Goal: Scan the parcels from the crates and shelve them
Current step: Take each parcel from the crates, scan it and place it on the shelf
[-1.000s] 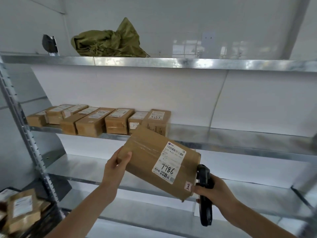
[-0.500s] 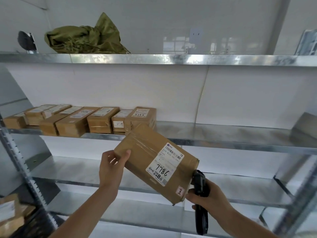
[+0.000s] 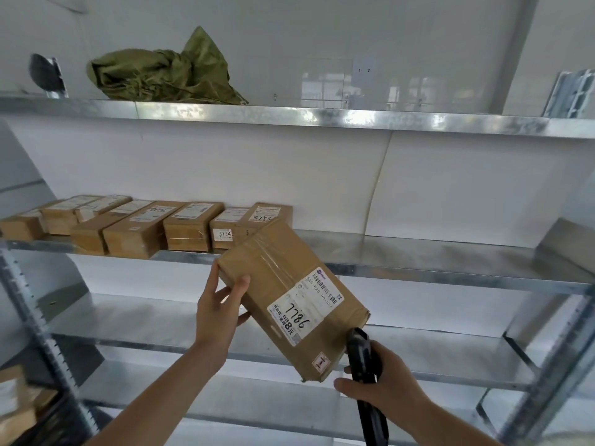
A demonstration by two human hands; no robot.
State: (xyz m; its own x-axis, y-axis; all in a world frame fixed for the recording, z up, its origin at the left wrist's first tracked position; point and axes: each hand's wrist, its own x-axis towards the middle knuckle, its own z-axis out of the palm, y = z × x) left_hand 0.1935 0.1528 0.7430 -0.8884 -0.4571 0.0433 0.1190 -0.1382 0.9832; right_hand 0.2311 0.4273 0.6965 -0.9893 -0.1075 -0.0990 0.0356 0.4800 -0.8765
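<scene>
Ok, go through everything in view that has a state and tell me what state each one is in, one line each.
Parcel marked 7786: held tilted in the air, label facing the camera.
Left hand: grips the parcel's upper left corner.
Right hand: holds the black scanner, beside the parcel's lower end.
Row of parcels: lying flat on the middle shelf, left part.
Green sack: crumpled on the top shelf.

Handwritten "7786" and printed "8元" on the white label (image 3: 305,307) of the tilted parcel (image 3: 289,294), right of the left-hand fingers (image 3: 240,284). "3134" on a shelved box (image 3: 225,235) above them.
</scene>
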